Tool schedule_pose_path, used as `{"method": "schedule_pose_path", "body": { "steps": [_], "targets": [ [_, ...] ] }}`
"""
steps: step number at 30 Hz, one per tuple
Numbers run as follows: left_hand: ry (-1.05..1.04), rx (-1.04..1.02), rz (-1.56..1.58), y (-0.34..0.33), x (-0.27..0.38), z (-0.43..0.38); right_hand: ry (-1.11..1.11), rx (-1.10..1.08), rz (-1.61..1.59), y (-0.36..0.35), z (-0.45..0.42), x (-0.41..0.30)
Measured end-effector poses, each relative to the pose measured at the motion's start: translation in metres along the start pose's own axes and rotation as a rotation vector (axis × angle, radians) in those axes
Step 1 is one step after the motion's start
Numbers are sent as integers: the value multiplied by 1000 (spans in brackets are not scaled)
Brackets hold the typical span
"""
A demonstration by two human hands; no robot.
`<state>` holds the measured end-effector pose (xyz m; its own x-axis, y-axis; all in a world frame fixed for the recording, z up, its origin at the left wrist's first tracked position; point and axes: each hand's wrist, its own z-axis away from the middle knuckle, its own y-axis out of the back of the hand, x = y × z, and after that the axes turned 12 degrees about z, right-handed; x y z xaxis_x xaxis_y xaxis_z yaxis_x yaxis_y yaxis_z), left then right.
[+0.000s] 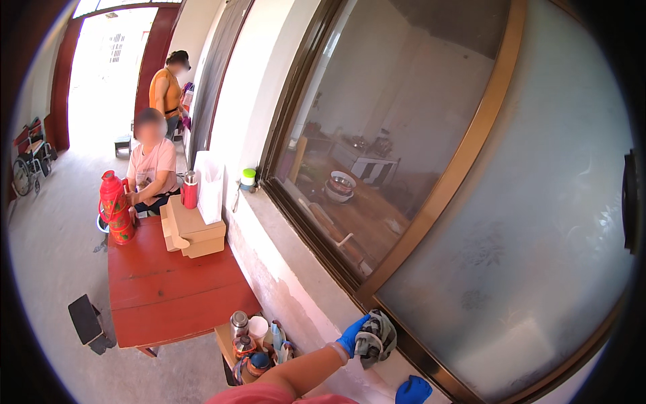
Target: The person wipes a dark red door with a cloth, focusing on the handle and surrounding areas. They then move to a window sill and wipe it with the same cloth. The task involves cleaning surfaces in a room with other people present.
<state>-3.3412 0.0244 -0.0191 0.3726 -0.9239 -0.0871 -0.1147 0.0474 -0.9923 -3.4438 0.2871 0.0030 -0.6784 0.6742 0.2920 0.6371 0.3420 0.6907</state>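
My left hand (353, 336), in a blue glove, grips a crumpled grey-and-black patterned cloth (376, 338) against the lower frame of a sliding window. The cloth rests where the brown metal window track (429, 366) meets the pale sill (298, 242). My right hand (414, 390), also blue-gloved, is at the bottom edge beside the sill; its fingers look curled, and whether it holds anything cannot be told. Above both hands stand a clear pane (404, 101) and a frosted pane (530, 212) in a brown frame.
A red table (176, 288) bears a cardboard box (199, 227) and a red thermos flask (117, 207), which a seated person (154, 161) touches. Another person (166, 91) stands behind. Bottles and cups crowd a small stand (224, 338) below the sill. A green-lidded jar (248, 178) sits on the sill.
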Motion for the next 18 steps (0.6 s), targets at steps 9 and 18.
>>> {"method": "schedule_pose_path", "body": {
  "steps": [9,18],
  "targets": [
    [92,-99,43,-2,4,4,3,25,-77,4,-3,2],
    [-126,158,-116,-45,-12,25,-29,-26,-234,-28,13,8]
  ]
}}
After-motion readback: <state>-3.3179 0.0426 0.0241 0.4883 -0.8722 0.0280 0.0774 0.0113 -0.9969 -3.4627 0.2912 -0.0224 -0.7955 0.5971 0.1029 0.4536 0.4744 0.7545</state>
